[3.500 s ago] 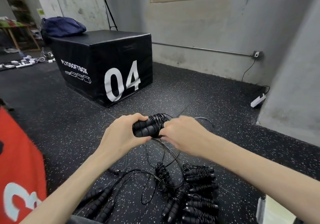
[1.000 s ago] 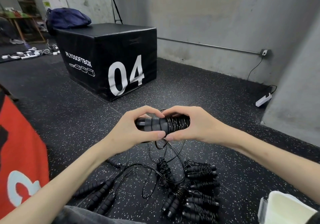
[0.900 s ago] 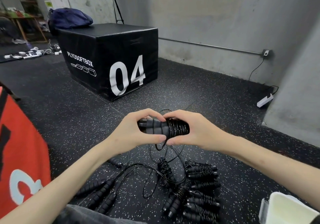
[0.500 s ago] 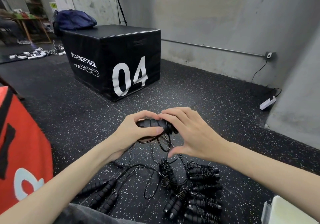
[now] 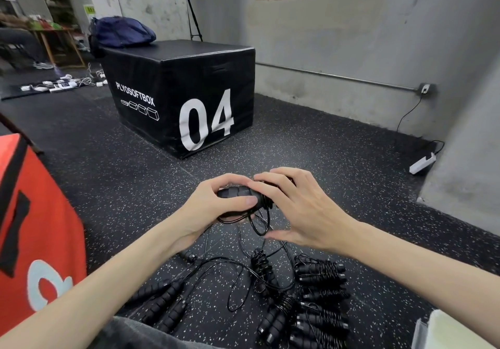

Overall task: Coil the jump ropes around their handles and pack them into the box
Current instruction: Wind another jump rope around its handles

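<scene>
Nearest the person, a pile of wrapped jump ropes (image 5: 319,305) lies on the speckled floor (image 5: 108,186), with loose handles (image 5: 162,298) just to its left and slack cord (image 5: 238,275) looping between them. A pale box corner (image 5: 449,332) shows at the lower right, probably the one to pack into.

Above the pile, the left hand (image 5: 213,205) grips the held handles (image 5: 238,193), its fingers (image 5: 227,181) curled over the top and thumb pressed along the side. The right hand (image 5: 303,210) covers the coiled end; its fingers (image 5: 273,183) bend over the wraps, but whether they pinch the cord is hidden.

To wind well, I would keep the left grip firm, the turns snug and side by side, and the tail tucked.

Beyond stands a black plyo box (image 5: 184,100).
</scene>
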